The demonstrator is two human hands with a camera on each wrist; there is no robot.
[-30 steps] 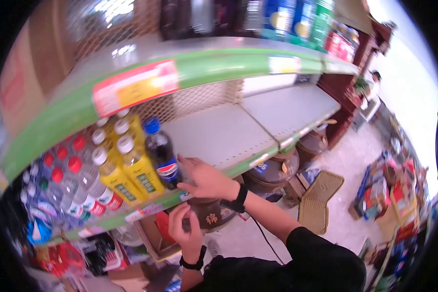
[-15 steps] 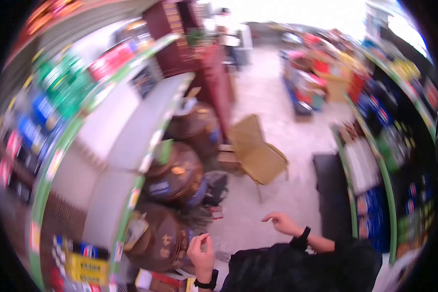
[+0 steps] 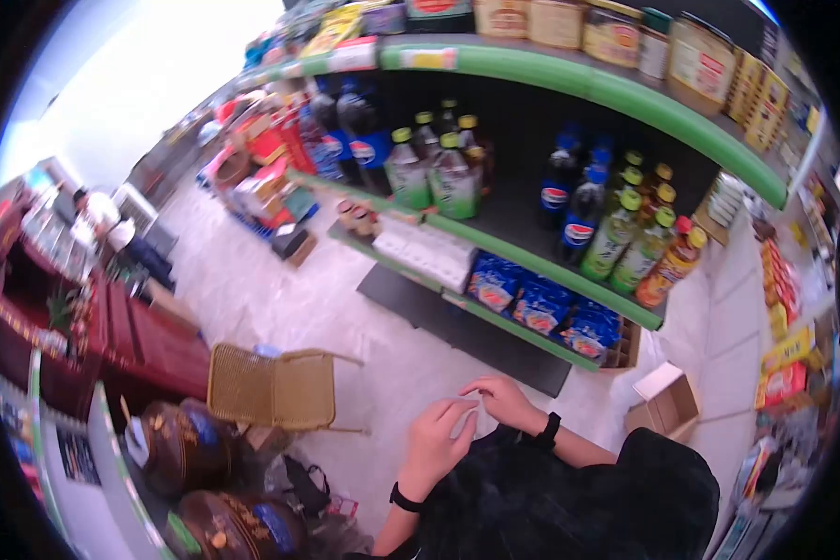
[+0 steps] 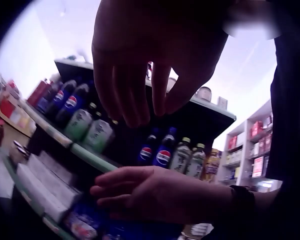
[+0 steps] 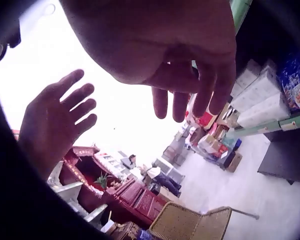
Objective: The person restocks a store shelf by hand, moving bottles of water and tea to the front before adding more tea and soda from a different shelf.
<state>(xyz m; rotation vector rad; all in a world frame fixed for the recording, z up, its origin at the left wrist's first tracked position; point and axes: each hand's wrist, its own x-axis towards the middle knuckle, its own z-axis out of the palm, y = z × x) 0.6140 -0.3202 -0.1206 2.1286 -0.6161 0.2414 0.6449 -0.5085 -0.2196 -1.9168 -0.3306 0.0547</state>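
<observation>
My left hand (image 3: 436, 443) is in front of the torso with its fingers loosely bent, holding nothing. Close to it, my right hand (image 3: 506, 405) also holds nothing; the two overlap slightly in the head view. Relaxed fingers hang from the left hand (image 4: 155, 55) in its wrist view. The right wrist view has the right hand (image 5: 175, 50) with drooping fingers and the other hand's fingers spread. Beyond the hands stands a green-edged shelf (image 3: 513, 245) with cola bottles (image 3: 583, 219), green-labelled drink bottles (image 3: 453, 182) and an orange drink bottle (image 3: 674, 271).
Blue packets (image 3: 541, 303) and white boxes (image 3: 425, 252) fill the lower shelf. A wicker chair (image 3: 271, 387) stands on the floor at left, near brown jars (image 3: 238, 527). An open carton (image 3: 665, 401) is at right. A person (image 3: 121, 233) stands far left.
The view has swung right, from the shelf with yellow bottles to the opposite shelf. My right hand has left the cola bottle it was beside, and both hands are now close together.
</observation>
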